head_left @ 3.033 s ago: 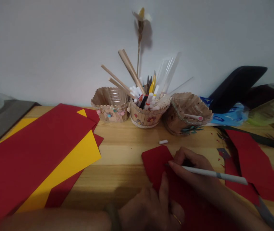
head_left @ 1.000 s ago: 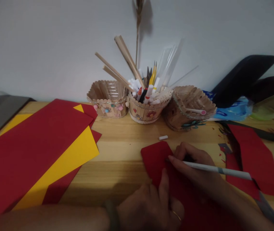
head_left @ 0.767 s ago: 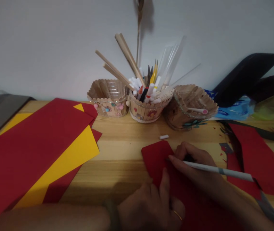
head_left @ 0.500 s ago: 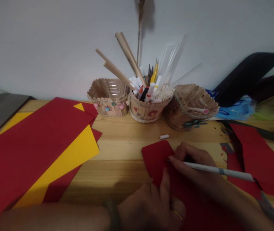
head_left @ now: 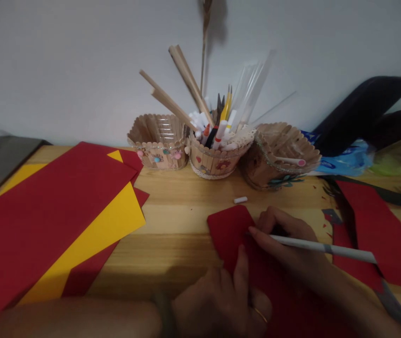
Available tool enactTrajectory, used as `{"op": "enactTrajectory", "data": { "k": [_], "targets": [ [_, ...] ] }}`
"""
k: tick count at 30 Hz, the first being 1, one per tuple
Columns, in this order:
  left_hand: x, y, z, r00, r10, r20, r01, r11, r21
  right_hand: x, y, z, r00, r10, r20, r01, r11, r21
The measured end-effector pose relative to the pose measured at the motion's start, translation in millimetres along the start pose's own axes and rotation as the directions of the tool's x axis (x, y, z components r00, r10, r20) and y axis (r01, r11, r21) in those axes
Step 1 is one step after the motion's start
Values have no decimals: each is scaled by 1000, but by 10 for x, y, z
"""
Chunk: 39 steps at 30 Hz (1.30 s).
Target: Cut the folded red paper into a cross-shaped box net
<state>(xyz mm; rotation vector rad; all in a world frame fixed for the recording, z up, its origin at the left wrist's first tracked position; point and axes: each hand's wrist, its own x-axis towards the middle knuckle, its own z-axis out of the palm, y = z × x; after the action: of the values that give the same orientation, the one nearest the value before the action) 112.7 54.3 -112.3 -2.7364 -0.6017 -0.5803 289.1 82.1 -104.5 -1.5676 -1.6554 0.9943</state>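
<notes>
A white marker pen point(head_left: 321, 247) with a grey-green band is pinched in my right hand point(head_left: 288, 239). Its tip meets the red paper point(head_left: 230, 225) near that sheet's rounded far end. My left hand point(head_left: 221, 300) steadies the same paper, index finger stretched out on it and the other fingers curled. A gold ring and a wristband show on the left. Both hands partly cover the paper, and its near end is dark. Beyond the paper lies a small white pen cap point(head_left: 240, 200).
Red sheets point(head_left: 56, 197) and a yellow sheet point(head_left: 116, 220) overlap at left. Three wooden-stick holders stand along the wall; the middle one point(head_left: 217, 162) is full of pens and sticks. At right are red paper offcuts point(head_left: 376, 230), a scissors-like grey blade point(head_left: 397, 305) and a blue packet point(head_left: 348, 159).
The marker and my right hand have shifted very slightly right along the red paper. My left hand stays in place.
</notes>
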Motion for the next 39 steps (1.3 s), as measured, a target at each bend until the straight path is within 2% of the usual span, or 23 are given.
{"op": "enactTrajectory", "data": {
  "k": [7, 13, 17, 25, 39],
  "targets": [
    [-3, -7, 7, 1000, 7, 1, -7, 1000, -9, 11, -16, 19, 999, 38, -1, -38, 999, -25],
    [4, 1, 2, 1000, -11, -20, 11, 1000, -7, 9, -21, 12, 1000, 19, -14, -20, 998, -57],
    [-4, -8, -2, 1000, 7, 5, -7, 1000, -17, 10, -14, 7, 1000, 23, -9, -24, 997, -79],
    [7, -14, -18, 1000, -3, -4, 3, 1000, -4, -1, -44, 13, 999, 36, -34, -38, 997, -61],
    [16, -9, -6, 1000, -2, -2, 2, 1000, -10, -12, -26, -6, 999, 17, 28, -15, 997, -73]
  ]
}}
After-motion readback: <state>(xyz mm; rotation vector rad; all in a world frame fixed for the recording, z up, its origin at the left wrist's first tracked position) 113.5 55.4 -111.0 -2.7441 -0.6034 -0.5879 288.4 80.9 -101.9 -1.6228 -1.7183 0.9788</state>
